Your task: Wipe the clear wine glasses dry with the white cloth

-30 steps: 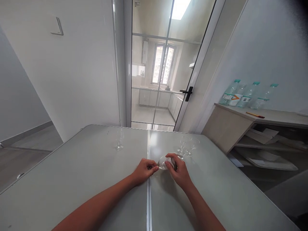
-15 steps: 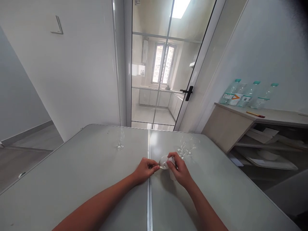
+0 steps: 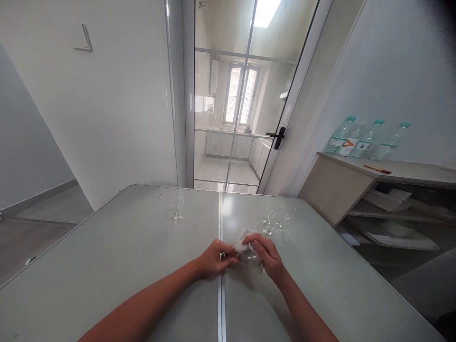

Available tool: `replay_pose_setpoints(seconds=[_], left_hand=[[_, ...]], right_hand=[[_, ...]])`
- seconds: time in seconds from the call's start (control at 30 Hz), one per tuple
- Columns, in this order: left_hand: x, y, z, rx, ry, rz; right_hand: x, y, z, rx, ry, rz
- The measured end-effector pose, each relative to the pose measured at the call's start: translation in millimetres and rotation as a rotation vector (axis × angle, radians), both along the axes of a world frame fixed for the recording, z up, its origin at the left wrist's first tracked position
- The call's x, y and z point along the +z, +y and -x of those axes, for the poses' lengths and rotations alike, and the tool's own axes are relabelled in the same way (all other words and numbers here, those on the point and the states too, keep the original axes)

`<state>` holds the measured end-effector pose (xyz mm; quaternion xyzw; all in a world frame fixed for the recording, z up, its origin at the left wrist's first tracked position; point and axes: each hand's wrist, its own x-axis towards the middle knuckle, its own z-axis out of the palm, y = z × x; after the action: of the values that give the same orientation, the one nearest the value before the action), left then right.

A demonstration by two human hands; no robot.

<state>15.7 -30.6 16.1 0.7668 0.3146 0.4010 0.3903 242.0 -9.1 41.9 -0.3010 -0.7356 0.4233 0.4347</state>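
- Plainly, the person's left hand [image 3: 214, 259] pinches the foot end of a small stemmed glass [image 3: 250, 260], fingers closed tight on it, just above the table [image 3: 124, 266] near its middle seam [image 3: 220, 299]
- the right hand [image 3: 268, 252] is closed on a white cloth [image 3: 243, 240] and presses it against the bowl of the glass, which lies on its side between the two hands
- the wiping likely goes best with a light, even press, since the bowl looks thin and the stem thinner
- turning the glass from the foot end while the cloth hand holds its place would probably cover the whole bowl; whether the cloth reaches inside cannot be told
- a group of glasses [image 3: 276, 219] stands just beyond the right hand, so room there is tight and a wide swing could knock them
- one more glass [image 3: 177, 212] stands well apart to the left, out of the way
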Motion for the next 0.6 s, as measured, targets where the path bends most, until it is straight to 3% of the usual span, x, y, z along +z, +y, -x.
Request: replay_pose_setpoints(seconds=[0.17,0.27,0.43,0.6], left_hand=[[-2.2,1.1,0.0,-0.001,-0.133,0.125],[-5.2,7.2,-0.6,0.087,-0.276,0.204],[-7.3,18.9,0.9,0.27,-0.458,0.215],[-11.0,21.9,0.3,0.248,-0.447,0.236]], right_hand=[[4.6,-2.5,13.3,0.093,0.233,0.357],[4.1,-2.8,20.6,0.083,0.28,0.412],[-19.3,-4.5,24.5,-0.117,0.08,0.033],[-36.2,-6.0,29.0,-0.165,-0.299,-0.458]])
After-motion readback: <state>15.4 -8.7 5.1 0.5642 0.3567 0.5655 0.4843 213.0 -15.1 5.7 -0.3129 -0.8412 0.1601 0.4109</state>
